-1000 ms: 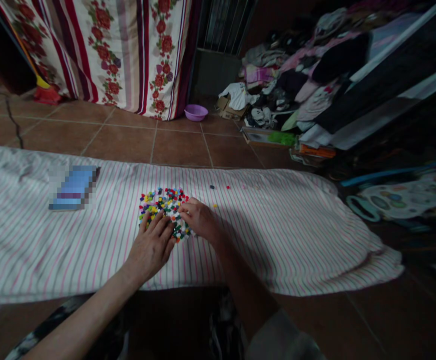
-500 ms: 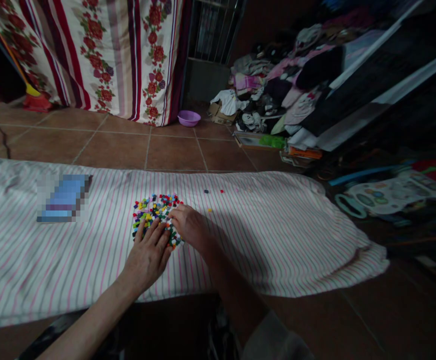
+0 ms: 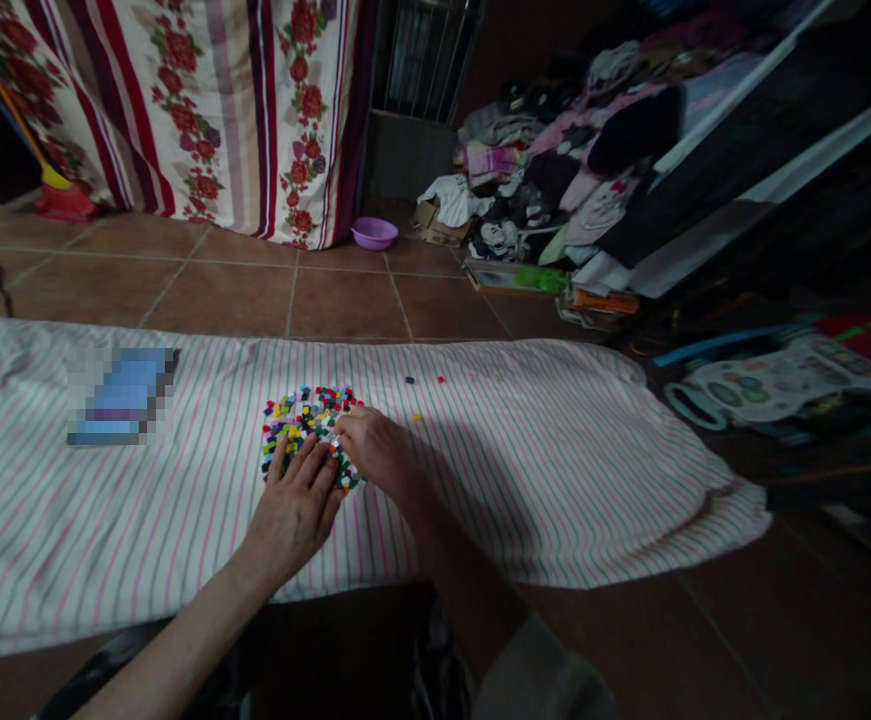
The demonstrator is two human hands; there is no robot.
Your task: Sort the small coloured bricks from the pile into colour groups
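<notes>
The largest item is the striped cloth (image 3: 570,480), a soft woven sheet with thin pink and grey-green lines, laid over a long, low surface. It is rumpled at its left end and folded at its right corner. Beyond it runs the floor (image 3: 240,292) of square, brownish-red tiles with pale joints. A hanging curtain (image 3: 232,130) carries vertical bands and red flower prints. To its right lies a loose heap of clothing (image 3: 547,165), mostly crumpled fabric.

The left hand (image 3: 296,510) is palm down, its fingers extended and slightly spread over the near left part of the pile of small cubes. The right hand (image 3: 371,447) has its fingers curled together at the pile's right side; whether a piece is pinched there cannot be told. A flat rectangular device (image 3: 124,395), blurred by pixelation, lies on the cloth well to the left. On the floor by the curtain's foot stands a round purple basin (image 3: 375,234), apparently smooth plastic.

The pile of small cubes (image 3: 298,432) is roughly round, multicoloured and hard-edged, spread on the cloth under and between the hands. Smallest are the single pieces right of it: a dark piece (image 3: 409,380), a red piece (image 3: 441,380) and, nearer the right hand, a yellow piece (image 3: 417,417).

Compared with one second ago, the whole scene sits further left in view. Relative to the pile, both hands hold nearly the same positions; the three single pieces keep their arrangement.
</notes>
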